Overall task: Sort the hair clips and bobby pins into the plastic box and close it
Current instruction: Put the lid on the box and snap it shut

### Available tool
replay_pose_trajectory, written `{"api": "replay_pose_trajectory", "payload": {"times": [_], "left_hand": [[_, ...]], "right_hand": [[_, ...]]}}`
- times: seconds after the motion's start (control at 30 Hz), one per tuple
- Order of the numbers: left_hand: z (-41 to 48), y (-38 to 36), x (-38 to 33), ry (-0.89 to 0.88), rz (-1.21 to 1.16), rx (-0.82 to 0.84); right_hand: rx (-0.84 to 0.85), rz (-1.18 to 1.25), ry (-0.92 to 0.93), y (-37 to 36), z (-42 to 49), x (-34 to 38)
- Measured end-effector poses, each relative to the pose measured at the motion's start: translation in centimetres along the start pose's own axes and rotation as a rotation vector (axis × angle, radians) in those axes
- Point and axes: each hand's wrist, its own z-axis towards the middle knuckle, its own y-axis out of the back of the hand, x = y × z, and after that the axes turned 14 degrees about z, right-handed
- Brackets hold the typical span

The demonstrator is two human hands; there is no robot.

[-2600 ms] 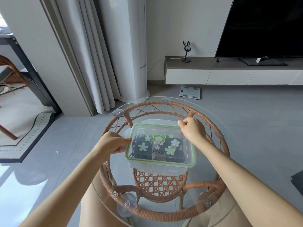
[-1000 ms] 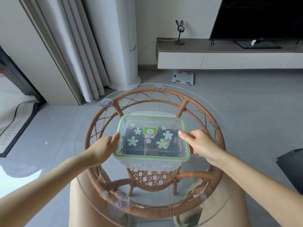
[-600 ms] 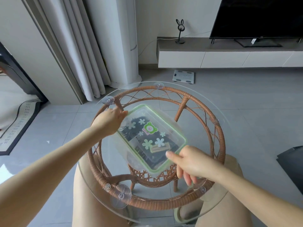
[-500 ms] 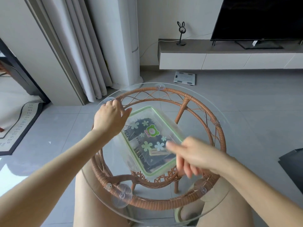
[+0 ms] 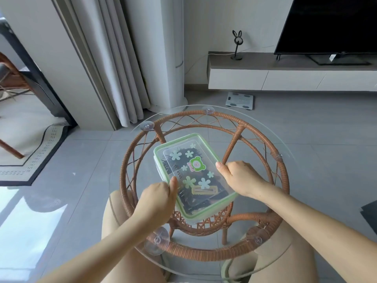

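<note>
A clear plastic box (image 5: pixel 173 148) with a green-rimmed lid lies turned diagonally on the round glass table (image 5: pixel 263 123). The lid carries flower stickers and a green bear sticker. Dark hair clips and bobby pins (image 5: pixel 183 201) show through it, along with one tan clip (image 5: pixel 204 189). My left hand (image 5: pixel 158 199) grips the box's near-left long side, thumb pressed on the rim. My right hand (image 5: pixel 238 177) grips the right long side, thumb on the rim, fingers curled under the edge.
The glass top rests on a rattan frame (image 5: pixel 283 180) with suction cups. My knees sit under the near edge. On the floor beyond lie a white bathroom scale (image 5: pixel 240 100), a curtain (image 5: pixel 120 58), a low TV cabinet (image 5: pixel 285 76) and a rug (image 5: pixel 34 152) at left.
The box has been turned from square-on to diagonal. My left hand moved from its far-left corner down to the near-left side. My right hand shifted onto the right side.
</note>
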Motion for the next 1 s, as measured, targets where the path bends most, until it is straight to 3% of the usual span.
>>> {"api": "replay_pose_trajectory", "payload": {"times": [0.2,0.43,0.53,0.63,0.77,1.0], "left_hand": [[0.8,-0.8,0.3,0.055,-0.229,-0.044],[5.3,2.3,2.4,0.095,-0.157,0.185],[3.6,1.2,2.6,0.147,-0.273,0.078],[1.0,-0.2,3.8,0.314,-0.47,-0.028],[-3.4,-1.5,4.4,0.515,-0.791,0.032],[-4.8,-1.6,2.6,0.496,-0.947,-0.103]], "right_hand": [[0.023,0.041,0.009,-0.2,0.1,-0.5],[0.005,0.226,-0.112,-4.4,-2.4,1.9],[-0.06,0.399,-0.238,-5.7,-3.0,2.5],[-0.043,0.646,-0.336,-5.5,-3.1,3.4],[-0.001,0.747,-0.361,-7.6,-4.2,5.5],[0.028,0.897,-0.38,-9.4,-3.6,8.3]]}}
